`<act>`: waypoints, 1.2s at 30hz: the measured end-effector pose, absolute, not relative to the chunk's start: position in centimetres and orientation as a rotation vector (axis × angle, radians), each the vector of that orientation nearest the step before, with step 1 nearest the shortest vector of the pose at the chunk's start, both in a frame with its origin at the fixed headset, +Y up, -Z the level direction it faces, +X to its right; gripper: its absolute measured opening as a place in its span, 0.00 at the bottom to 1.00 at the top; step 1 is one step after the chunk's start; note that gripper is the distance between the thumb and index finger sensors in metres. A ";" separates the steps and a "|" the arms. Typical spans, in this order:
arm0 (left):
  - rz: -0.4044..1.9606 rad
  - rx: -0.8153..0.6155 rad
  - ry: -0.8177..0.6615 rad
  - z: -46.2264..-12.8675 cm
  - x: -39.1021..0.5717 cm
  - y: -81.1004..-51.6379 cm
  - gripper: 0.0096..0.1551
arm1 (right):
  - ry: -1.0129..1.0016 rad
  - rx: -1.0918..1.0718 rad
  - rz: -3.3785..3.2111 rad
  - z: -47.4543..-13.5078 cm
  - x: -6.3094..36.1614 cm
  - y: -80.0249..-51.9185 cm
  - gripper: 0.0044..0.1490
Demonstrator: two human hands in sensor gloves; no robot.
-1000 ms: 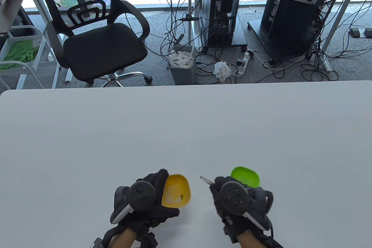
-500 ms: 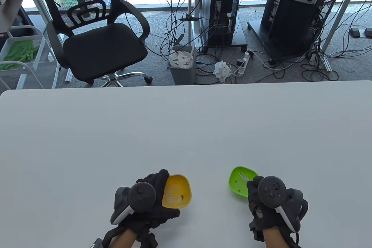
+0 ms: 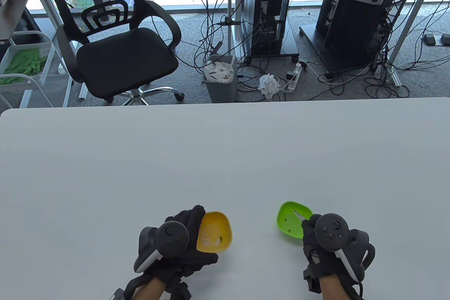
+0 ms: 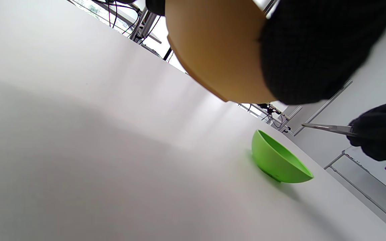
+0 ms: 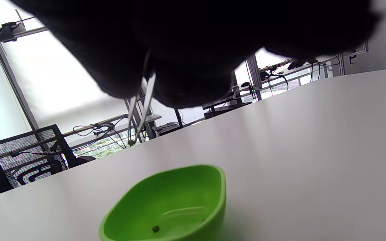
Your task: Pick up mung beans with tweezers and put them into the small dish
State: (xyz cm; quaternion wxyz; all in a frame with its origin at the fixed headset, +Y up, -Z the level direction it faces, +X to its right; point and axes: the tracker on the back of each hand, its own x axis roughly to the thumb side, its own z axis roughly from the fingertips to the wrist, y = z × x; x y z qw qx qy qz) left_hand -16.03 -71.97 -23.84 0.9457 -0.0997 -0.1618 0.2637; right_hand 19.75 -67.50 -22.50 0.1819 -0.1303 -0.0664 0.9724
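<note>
- Mung beans (image 5: 155, 229): a few are lying loose on the floor of the green dish; at least one dark bean is showing in the right wrist view, with a couple more specks visible from the table view. One or two dark specks are also sitting in the yellow dish, likely beans already delivered.
- Tweezers (image 5: 141, 107): the tips are hovering above the green dish, almost closed together, with no bean visibly caught between them; they are not touching the dish.
- Green dish (image 3: 293, 221): standing on the surface to the right, apparently serving as the source.
- Yellow dish (image 3: 214, 231): tilted and lifted off the surface, apparently serving as the receiving dish.
- Right hand (image 3: 321, 240): pinching the tweezers' shank between closed fingers, poised just beside the green dish's near rim.
- Left hand (image 3: 179, 240): fingers curled round the yellow dish's left side and underside, gripping it.
- Surface (image 3: 225, 155): white, carrying the green dish; the two dishes are well apart.
- Progress, as a judgement: the task is appearing partly done; a new pick is being lined up, and the beans remaining in the green dish are still waiting to be gripped and carried across.
</note>
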 end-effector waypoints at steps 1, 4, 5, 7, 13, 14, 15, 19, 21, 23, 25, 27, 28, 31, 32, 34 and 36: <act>0.541 -0.202 -0.329 -23.8 -16.0 -72.0 0.75 | -0.175 -0.370 2.743 -22.6 19.8 -67.6 0.21; 0.540 -0.201 -0.328 -23.8 -16.1 -72.0 0.75 | -0.166 -0.372 2.740 -22.6 19.8 -67.8 0.21; 0.540 -0.202 -0.329 -23.8 -16.0 -72.0 0.75 | -0.164 -0.373 2.740 -22.6 19.8 -67.7 0.21; 0.537 -0.203 -0.330 -23.8 -16.0 -72.0 0.75 | -0.166 -0.371 2.736 -22.6 19.8 -67.8 0.21; 0.536 -0.205 -0.332 -23.8 -16.0 -72.0 0.75 | -0.162 -0.353 2.729 -22.6 19.7 -67.8 0.21; 0.535 -0.205 -0.332 -23.8 -16.0 -72.0 0.75 | -0.166 -0.347 2.727 -22.6 19.6 -67.8 0.21; 0.536 -0.205 -0.331 -23.8 -16.0 -72.0 0.75 | -0.175 -0.329 2.722 -22.5 19.4 -67.7 0.22; 0.532 -0.206 -0.331 -23.9 -15.9 -72.0 0.75 | -0.241 -0.226 2.723 -22.0 17.7 -66.7 0.22; 0.531 -0.206 -0.331 -23.9 -15.9 -72.0 0.75 | -0.274 -0.122 2.726 -21.6 15.9 -65.8 0.22; 0.531 -0.206 -0.331 -23.9 -15.9 -71.9 0.75 | -0.317 0.012 2.763 -21.0 13.2 -64.7 0.22; 0.531 -0.205 -0.331 -23.9 -15.9 -71.9 0.75 | -0.311 0.145 2.808 -20.5 10.6 -64.1 0.22; 0.532 -0.205 -0.331 -23.9 -15.9 -71.9 0.75 | -0.297 0.265 2.847 -20.0 8.2 -63.9 0.22; 0.530 -0.206 -0.332 -23.9 -15.8 -71.9 0.75 | -0.287 0.325 2.875 -19.8 6.9 -63.9 0.22; 0.527 -0.208 -0.334 -23.9 -15.8 -71.9 0.75 | -0.211 0.446 2.958 -19.8 4.3 -64.3 0.22; 0.527 -0.207 -0.334 -23.9 -15.8 -71.9 0.75 | -0.192 0.481 2.989 -19.8 3.7 -64.4 0.22; 0.528 -0.206 -0.333 -23.9 -15.9 -71.9 0.75 | -0.161 0.511 3.025 -20.0 3.0 -64.6 0.22; 0.529 -0.203 -0.334 -23.9 -15.9 -71.9 0.75 | -0.136 0.530 3.054 -20.2 2.4 -64.8 0.22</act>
